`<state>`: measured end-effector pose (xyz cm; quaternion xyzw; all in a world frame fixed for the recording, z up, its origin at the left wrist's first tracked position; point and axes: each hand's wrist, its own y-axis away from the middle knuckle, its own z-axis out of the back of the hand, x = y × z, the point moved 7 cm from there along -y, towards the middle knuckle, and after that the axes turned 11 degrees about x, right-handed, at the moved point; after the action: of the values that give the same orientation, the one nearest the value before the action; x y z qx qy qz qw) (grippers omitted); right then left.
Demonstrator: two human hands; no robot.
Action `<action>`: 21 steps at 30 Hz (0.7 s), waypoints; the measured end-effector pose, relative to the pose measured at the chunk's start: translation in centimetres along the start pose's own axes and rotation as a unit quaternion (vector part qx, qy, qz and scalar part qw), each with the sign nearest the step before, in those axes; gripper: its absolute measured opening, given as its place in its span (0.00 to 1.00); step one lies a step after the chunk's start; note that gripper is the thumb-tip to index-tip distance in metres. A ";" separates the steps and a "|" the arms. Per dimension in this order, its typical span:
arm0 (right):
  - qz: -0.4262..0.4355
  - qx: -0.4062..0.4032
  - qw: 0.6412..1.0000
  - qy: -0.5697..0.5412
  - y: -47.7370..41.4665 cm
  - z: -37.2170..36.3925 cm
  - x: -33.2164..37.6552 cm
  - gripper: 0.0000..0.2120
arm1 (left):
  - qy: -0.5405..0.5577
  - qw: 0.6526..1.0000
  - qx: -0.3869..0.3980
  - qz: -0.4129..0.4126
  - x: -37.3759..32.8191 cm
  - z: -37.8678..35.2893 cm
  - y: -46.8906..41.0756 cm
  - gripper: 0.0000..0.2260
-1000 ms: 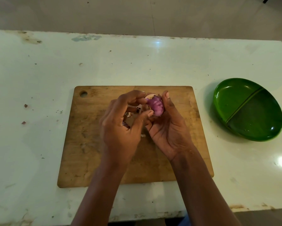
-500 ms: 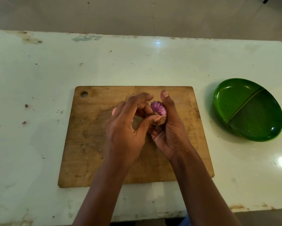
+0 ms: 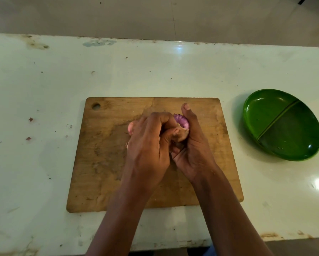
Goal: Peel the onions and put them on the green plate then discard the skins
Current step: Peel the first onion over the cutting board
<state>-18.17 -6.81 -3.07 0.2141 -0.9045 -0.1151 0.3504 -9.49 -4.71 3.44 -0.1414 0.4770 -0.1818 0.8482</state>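
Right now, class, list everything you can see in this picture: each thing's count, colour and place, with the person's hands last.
table: one, pale and stained, under everything
cutting board: one, brown wood, middle of the table
plate: one, green, two sections, on the table right of the cutting board
onion: one, purple with some brown skin left, held over the cutting board
scraps: two, small, reddish, on the table left of the cutting board
left hand: one, grip on the onion's left side
right hand: one, grip cradling the onion from the right

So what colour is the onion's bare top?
Purple with paler streaks on the onion; the lower part looks brownish. Head view shows it.
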 end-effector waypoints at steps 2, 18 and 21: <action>0.006 -0.010 1.000 -0.019 0.0 0.1 0.1 0.16 | 0.018 1.000 -0.010 0.006 0.0 0.1 0.0 0.04; 0.000 -0.043 0.997 -0.071 0.0 0.8 -0.2 0.17 | 0.266 0.953 -0.075 0.124 1.0 0.2 0.0 0.12; 0.007 -0.023 0.995 -0.099 -0.3 0.8 -0.2 0.20 | 0.349 0.922 -0.087 0.142 1.2 0.0 0.0 0.11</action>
<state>-18.49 -6.91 -3.85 0.1875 -0.9332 -0.1544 0.2650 -8.95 -5.28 2.53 -0.0726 0.7720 -0.0548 0.6291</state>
